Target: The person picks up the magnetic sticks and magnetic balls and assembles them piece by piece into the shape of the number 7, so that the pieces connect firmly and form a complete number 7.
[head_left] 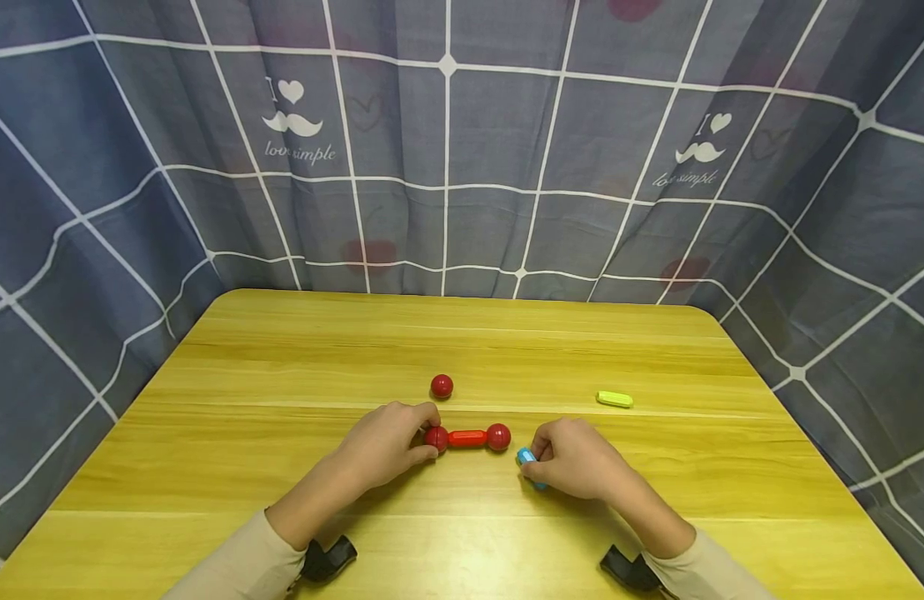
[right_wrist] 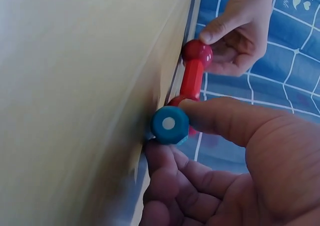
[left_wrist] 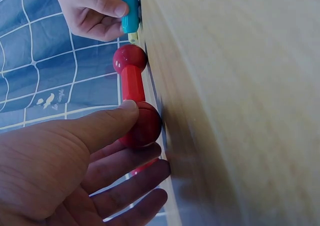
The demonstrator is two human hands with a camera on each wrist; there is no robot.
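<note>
A red rod (head_left: 467, 438) lies on the table between two red balls, joined end to end like a small dumbbell. My left hand (head_left: 384, 442) pinches the left ball (head_left: 436, 439) between thumb and fingers. The right ball (head_left: 498, 437) touches the rod's other end. Just right of it, my right hand (head_left: 580, 458) holds a short blue rod (head_left: 526, 456) between thumb and fingertips, apart from the ball. In the right wrist view, the blue rod (right_wrist: 170, 126) shows an end face with a pale round disc at its centre.
A loose red ball (head_left: 442, 386) sits behind the dumbbell shape. Farther right lies a yellow-green rod (head_left: 615, 399). The wooden table (head_left: 319, 342) is bordered at the back and sides by a grey-blue checked curtain (head_left: 402, 125).
</note>
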